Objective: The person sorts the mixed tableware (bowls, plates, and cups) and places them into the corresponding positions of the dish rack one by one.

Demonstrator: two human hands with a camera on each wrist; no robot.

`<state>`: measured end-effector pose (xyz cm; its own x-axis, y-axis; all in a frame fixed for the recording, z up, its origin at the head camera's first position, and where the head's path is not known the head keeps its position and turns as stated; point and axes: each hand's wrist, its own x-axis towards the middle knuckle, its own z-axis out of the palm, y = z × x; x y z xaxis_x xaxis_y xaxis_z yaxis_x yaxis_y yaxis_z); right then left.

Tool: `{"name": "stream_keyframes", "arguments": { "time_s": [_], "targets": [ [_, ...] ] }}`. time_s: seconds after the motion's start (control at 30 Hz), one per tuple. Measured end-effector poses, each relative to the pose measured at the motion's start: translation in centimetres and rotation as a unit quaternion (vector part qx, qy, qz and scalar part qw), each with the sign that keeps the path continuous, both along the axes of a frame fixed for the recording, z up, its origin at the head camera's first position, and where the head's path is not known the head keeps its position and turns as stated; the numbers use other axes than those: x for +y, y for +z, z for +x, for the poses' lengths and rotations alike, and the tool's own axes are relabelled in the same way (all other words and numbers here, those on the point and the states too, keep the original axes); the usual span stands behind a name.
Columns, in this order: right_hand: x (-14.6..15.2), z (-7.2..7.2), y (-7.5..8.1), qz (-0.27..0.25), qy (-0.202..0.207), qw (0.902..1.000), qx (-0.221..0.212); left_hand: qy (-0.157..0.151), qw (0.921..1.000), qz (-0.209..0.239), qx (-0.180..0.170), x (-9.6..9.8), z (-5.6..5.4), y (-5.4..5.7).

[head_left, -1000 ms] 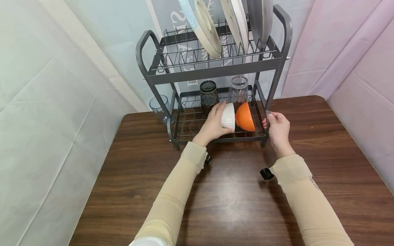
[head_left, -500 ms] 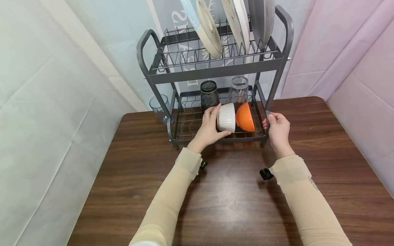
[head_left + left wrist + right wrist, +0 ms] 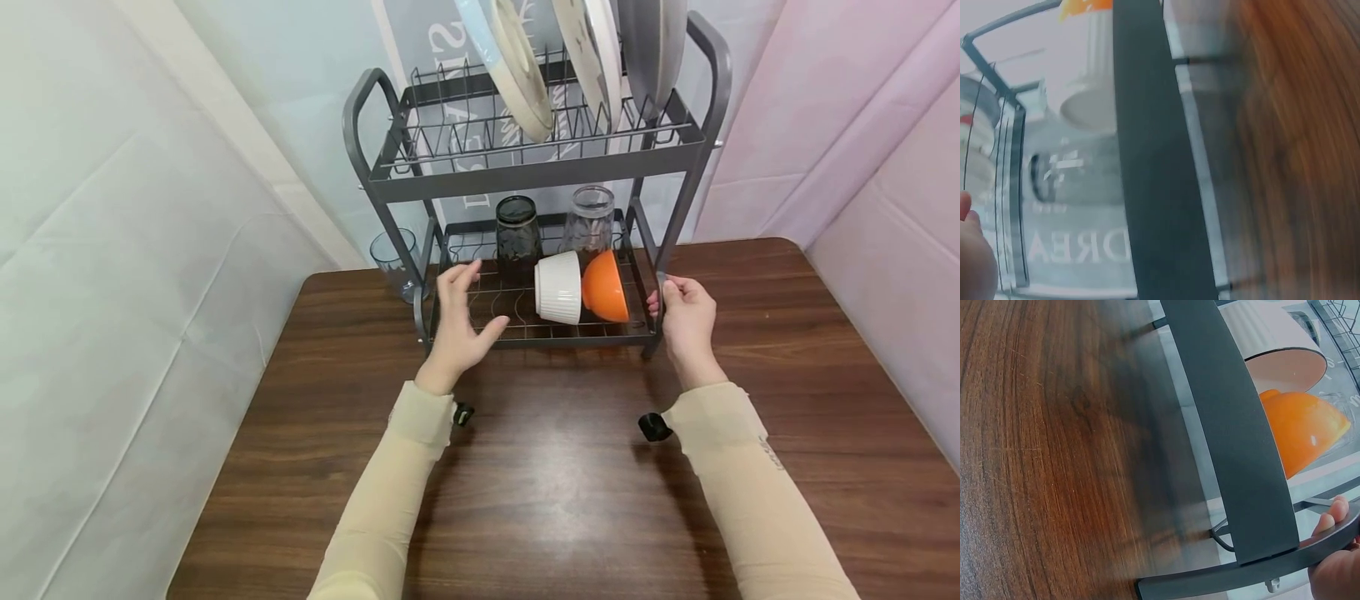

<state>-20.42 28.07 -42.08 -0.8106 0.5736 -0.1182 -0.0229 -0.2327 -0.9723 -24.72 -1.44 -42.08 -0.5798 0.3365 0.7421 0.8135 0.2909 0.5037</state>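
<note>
On the lower shelf of a dark metal dish rack point(image 3: 540, 177), a white ribbed bowl point(image 3: 558, 288) lies on its side, its mouth facing an orange bowl point(image 3: 606, 287) tipped beside it. My left hand point(image 3: 457, 329) is to the left of the white bowl, apart from it, thumb and fingers spread and holding nothing. At the rack's right front leg, my right hand point(image 3: 687, 321) grips the upright; the right wrist view shows fingertips point(image 3: 1339, 509) curled over the bar. Only an edge of the left hand appears in the left wrist view, which is blurred.
Behind the bowls stand a dark glass point(image 3: 517, 233) and a clear glass point(image 3: 590, 221), both upside down. A blue-tinted glass point(image 3: 395, 265) stands left of the rack. Several plates point(image 3: 517, 75) are upright on the top shelf. Curtains hang around the wooden table point(image 3: 555, 475).
My left hand has let go of the white bowl and drawn away to the left. The bowl stays on the shelf beside the orange one. My right hand keeps its grip on the rack leg.
</note>
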Motion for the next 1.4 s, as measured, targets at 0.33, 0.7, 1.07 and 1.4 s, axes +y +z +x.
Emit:
{"name": "stream_keyframes", "arguments": {
  "time_s": [0.33,0.7,1.07,1.4],
  "targets": [
    [0.2,0.1,-0.1,-0.002,-0.001,1.0000,0.008,0.043,0.9860,0.160,0.019,-4.9,-0.6,0.7],
    [0.1,-0.1,-0.1,-0.005,-0.004,0.9999,0.010,0.124,0.9555,0.246,-0.105,-9.9,-2.8,-0.8],
    [-0.2,-0.2,-0.2,0.031,0.001,0.9993,-0.019,0.166,0.9363,0.206,-0.231,-11.9,-5.9,-3.0],
    [-0.6,-0.3,-0.2,0.049,-0.002,0.9986,-0.016,0.181,0.9105,0.172,-0.330,-12.0,-7.1,-3.9]
  ]
}}
